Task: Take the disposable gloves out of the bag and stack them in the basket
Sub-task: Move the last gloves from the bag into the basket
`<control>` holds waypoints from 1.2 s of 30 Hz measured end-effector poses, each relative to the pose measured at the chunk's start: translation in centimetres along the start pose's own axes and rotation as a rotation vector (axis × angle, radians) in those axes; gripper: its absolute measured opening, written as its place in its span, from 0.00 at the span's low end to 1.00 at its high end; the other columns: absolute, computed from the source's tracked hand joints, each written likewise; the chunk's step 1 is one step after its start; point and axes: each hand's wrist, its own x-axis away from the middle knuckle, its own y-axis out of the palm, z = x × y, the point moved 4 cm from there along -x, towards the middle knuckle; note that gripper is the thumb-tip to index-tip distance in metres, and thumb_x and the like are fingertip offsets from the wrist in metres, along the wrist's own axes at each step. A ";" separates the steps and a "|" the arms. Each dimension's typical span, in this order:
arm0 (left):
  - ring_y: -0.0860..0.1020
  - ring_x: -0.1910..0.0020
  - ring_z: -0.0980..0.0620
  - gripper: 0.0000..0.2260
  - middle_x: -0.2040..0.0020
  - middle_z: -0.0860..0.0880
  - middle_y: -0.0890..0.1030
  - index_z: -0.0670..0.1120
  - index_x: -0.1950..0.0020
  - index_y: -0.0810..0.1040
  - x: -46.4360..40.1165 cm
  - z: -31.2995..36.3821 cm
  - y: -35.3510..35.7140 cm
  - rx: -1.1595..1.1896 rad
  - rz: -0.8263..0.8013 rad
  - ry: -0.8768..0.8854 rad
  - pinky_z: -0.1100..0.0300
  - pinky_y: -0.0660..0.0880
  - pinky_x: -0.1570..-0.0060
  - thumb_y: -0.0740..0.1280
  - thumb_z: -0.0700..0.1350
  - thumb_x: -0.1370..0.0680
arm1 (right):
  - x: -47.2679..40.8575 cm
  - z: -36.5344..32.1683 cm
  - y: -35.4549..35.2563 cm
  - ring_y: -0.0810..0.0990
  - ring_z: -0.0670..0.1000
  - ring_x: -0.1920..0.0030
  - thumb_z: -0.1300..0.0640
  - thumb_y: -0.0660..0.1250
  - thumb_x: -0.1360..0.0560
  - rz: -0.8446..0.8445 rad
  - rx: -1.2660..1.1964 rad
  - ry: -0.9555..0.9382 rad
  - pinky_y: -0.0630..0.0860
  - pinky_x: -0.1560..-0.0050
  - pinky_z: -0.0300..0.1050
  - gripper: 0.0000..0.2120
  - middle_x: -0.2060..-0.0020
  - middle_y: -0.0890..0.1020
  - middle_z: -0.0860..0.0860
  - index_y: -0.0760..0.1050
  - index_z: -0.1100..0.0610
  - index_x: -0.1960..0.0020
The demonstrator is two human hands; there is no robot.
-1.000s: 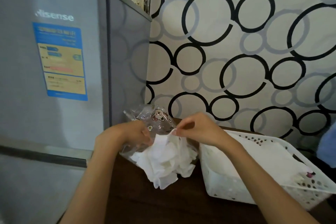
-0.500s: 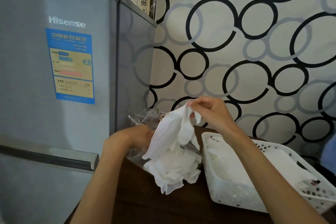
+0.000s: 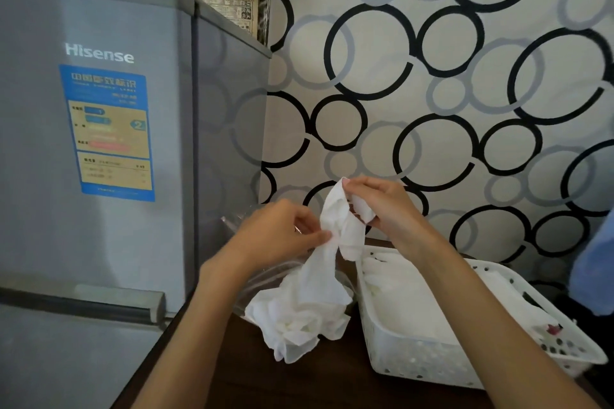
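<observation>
A thin white disposable glove hangs in the air above the table. My right hand pinches its top end, and my left hand pinches it lower down at the middle. Below them a crumpled heap of white gloves spills out of a clear plastic bag lying on the dark table. To the right stands a white perforated basket with flat white gloves laid inside.
A grey fridge stands close on the left, its side against the table. The wall with black and grey circles runs behind. Something blue shows at the right edge.
My right hand lifted a glove up out of the heap. My left hand left the bag and rose to pinch the hanging glove at its middle.
</observation>
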 end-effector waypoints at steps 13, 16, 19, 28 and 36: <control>0.81 0.69 0.61 0.08 0.64 0.52 0.85 0.44 0.58 0.83 -0.3 1.0 -0.1 0.586 0.107 -0.233 0.67 0.76 0.64 0.69 0.46 0.24 | 6.4 2.6 1.1 0.78 0.40 0.53 0.42 0.72 0.32 -0.051 0.525 -0.180 0.74 0.57 0.34 0.18 0.53 0.79 0.40 0.74 0.45 0.45; 0.82 0.65 0.57 0.11 0.62 0.51 0.86 0.44 0.58 0.84 -0.1 -0.1 -0.4 0.407 0.103 -0.255 0.58 0.78 0.54 0.69 0.52 0.24 | 5.8 2.1 -0.8 0.81 0.42 0.61 0.50 0.69 0.26 0.112 0.359 -0.295 0.75 0.63 0.33 0.03 0.62 0.83 0.44 0.80 0.49 0.56; 0.81 0.56 0.53 0.28 0.55 0.52 0.84 0.49 0.51 0.80 -0.1 -0.4 -0.8 0.208 0.194 -0.238 0.53 0.78 0.48 0.60 0.71 0.31 | 5.7 1.8 -2.1 0.83 0.44 0.61 0.54 0.69 0.26 -0.059 0.185 -0.289 0.77 0.61 0.35 0.04 0.63 0.84 0.46 0.81 0.50 0.58; 0.78 0.44 0.49 0.29 0.42 0.46 0.79 0.46 0.37 0.76 0.6 4.7 4.0 0.299 -0.249 0.164 0.50 0.75 0.42 0.52 0.65 0.23 | 7.0 1.3 -5.3 0.83 0.44 0.59 0.54 0.71 0.31 -0.294 0.145 -0.198 0.75 0.59 0.32 0.04 0.61 0.84 0.47 0.82 0.51 0.57; 0.80 0.59 0.45 0.14 0.58 0.44 0.82 0.44 0.55 0.83 0.8 5.8 2.5 0.356 -0.130 0.248 0.53 0.76 0.58 0.67 0.54 0.25 | 6.4 2.1 -7.7 0.82 0.47 0.55 0.52 0.71 0.34 -0.139 -0.398 -0.013 0.79 0.55 0.40 0.09 0.57 0.84 0.50 0.84 0.54 0.56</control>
